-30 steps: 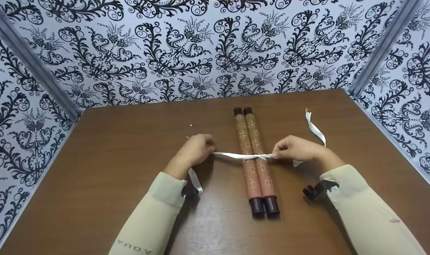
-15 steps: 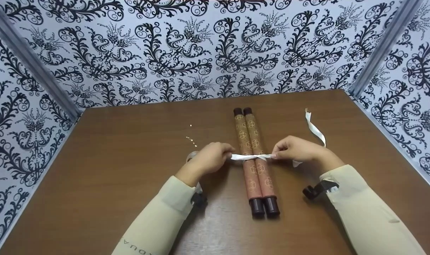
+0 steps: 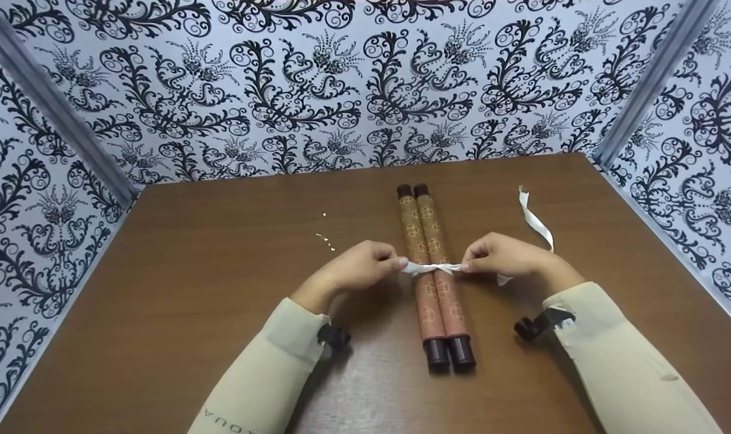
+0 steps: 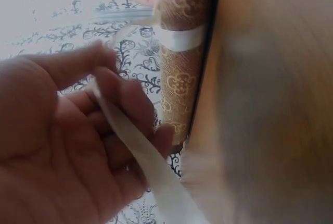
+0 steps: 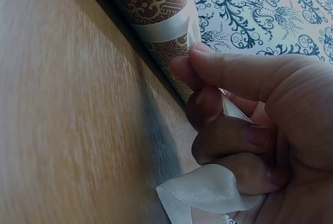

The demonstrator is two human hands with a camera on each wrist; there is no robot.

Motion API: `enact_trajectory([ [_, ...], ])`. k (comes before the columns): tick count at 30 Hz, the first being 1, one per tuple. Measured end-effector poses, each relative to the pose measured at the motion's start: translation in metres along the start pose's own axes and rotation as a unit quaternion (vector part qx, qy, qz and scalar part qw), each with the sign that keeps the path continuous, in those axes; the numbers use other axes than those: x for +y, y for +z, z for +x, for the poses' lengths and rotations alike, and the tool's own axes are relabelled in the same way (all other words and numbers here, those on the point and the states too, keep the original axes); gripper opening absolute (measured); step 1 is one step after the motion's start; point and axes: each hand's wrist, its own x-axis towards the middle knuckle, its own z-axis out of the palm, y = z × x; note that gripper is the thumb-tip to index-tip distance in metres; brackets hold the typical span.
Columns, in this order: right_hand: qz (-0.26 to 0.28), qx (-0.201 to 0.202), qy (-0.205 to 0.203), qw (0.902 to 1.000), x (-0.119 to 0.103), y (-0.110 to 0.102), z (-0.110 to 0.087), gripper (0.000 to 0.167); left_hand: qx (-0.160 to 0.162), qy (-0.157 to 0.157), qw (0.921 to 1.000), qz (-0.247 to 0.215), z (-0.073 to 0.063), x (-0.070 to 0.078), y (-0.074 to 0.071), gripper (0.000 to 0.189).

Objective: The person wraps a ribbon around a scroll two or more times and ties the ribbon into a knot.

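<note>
Two patterned scrolls (image 3: 429, 301) with dark end caps lie side by side on the table. A white ribbon (image 3: 428, 269) wraps round their middle and crosses on top. Just left of them, my left hand (image 3: 362, 265) pinches one side of the ribbon between thumb and finger. In the left wrist view, a length of ribbon (image 4: 143, 148) runs out of that hand across its fingers. On the other side, my right hand (image 3: 507, 256) pinches the ribbon's right part at the fingertips. The right wrist view has a loose ribbon tail (image 5: 208, 187) hanging beneath the curled fingers.
The brown wooden table (image 3: 190, 271) carries small white specks (image 3: 325, 241) left of the scrolls. A free ribbon end (image 3: 537, 223) lies curled beyond the right hand. Black-and-white patterned walls (image 3: 341, 90) enclose the back and sides.
My left hand has moved right along the ribbon, close to the scrolls, shortening the stretch between them. White specks on the table have come into view. My right hand stays nearly still.
</note>
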Motion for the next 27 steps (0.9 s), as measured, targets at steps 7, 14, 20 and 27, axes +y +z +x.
enact_trajectory([
  [7, -0.005, -0.004, 0.005, 1.0000, -0.001, 0.002, 0.000, 0.019, -0.005, 0.011, 0.9755, -0.220, 0.004, 0.004, 0.009, 0.020],
  [14, -0.038, 0.007, -0.035, 0.9987, 0.000, -0.001, 0.001, 0.018, 0.005, 0.014, 0.9550, -0.296, 0.009, 0.007, 0.017, 0.019],
  [20, -0.055, 0.013, -0.050, 0.9971, 0.001, -0.001, 0.002, 0.017, 0.062, 0.019, 0.9528, -0.297, 0.012, 0.009, 0.025, 0.011],
  [27, -0.047, 0.008, -0.050, 0.9976, 0.000, -0.001, 0.002, 0.017, 0.085, 0.050, 0.9429, -0.318, 0.015, 0.006, 0.032, 0.015],
])
